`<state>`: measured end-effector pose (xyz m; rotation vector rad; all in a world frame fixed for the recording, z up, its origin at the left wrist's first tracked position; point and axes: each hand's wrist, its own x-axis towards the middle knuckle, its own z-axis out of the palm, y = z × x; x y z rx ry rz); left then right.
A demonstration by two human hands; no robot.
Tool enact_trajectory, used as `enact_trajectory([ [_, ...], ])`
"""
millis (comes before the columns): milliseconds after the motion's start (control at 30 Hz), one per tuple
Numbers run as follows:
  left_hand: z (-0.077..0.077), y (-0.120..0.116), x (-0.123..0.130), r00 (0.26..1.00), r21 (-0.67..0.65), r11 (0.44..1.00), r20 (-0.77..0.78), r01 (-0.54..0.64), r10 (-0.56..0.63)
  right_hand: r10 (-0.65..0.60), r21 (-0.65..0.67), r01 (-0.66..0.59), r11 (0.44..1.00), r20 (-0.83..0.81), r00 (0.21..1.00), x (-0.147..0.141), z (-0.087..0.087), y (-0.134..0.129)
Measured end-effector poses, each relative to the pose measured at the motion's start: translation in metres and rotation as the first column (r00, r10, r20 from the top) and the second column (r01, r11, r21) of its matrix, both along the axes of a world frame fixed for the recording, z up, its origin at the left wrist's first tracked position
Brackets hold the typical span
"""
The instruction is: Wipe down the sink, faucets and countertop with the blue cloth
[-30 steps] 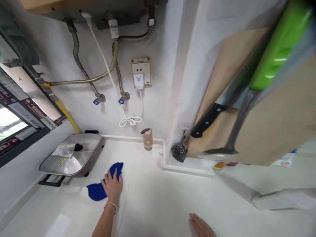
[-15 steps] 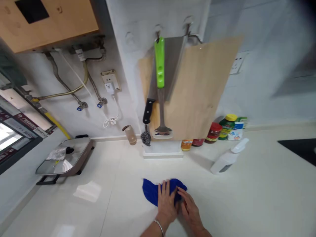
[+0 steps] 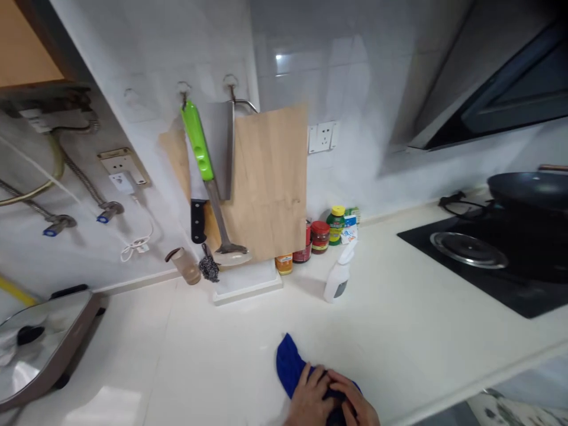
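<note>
A deep blue cloth (image 3: 287, 368) lies partly bunched on the white countertop, near the bottom of the view. My left hand (image 3: 310, 397) is on top of it, its fingers bent over the fabric. Close against it on the right, my right hand (image 3: 355, 402) curls its fingers around the gathered part of the cloth. The two hands touch or nearly touch. Cloth beneath the palms is hidden. Beyond the hands, a white spray bottle (image 3: 337, 283) stands on the counter.
Against the wall hang a wooden cutting board (image 3: 270, 183), a green-handled ladle (image 3: 199, 142) and knives. Jars (image 3: 320, 236) and a brown-tinted cup (image 3: 186, 267) stand along the back. A lidded electric pan (image 3: 73, 337) is at left, a black cooktop (image 3: 488, 278) at right.
The view has swung right, bringing the cooktop, wok and range hood into sight. Both hands remain on the blue cloth, now lower in view; the left fingers look more bent.
</note>
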<state>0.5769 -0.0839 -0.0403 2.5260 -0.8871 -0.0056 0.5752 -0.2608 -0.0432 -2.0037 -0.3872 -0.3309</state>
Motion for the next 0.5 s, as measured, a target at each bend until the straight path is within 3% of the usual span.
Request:
enact_trajectory([
  [167, 0.002, 0.067, -0.024, 0.973, 0.083, 0.971, 0.082, -0.224, 0.218, 0.354, -0.061, -0.354, 0.933, -0.018, 0.935, 0.013, 0.027, 0.056],
  [267, -0.001, 0.116, -0.041, 0.912, 0.141, 0.911, 0.198, -0.388, 0.358, 0.444, -0.07, -0.447, 0.892, -0.059, 0.894, 0.02, 0.055, 0.109],
  [367, -0.005, 0.156, -0.053, 0.819, 0.104, 0.839, 0.309, -0.535, 0.484, 0.449, -0.06, -0.451, 0.89, -0.049, 0.892, 0.015, 0.077, 0.153],
  [433, -0.006, 0.166, -0.055, 0.747, 0.061, 0.783, 0.355, -0.618, 0.562, 0.462, -0.056, -0.463, 0.885, -0.034, 0.886, 0.009, 0.085, 0.173],
  [500, -0.005, 0.159, -0.051, 0.694, 0.031, 0.741, 0.378, -0.671, 0.613, 0.5, -0.053, -0.5, 0.864, -0.015, 0.866, 0.002, 0.09, 0.186],
])
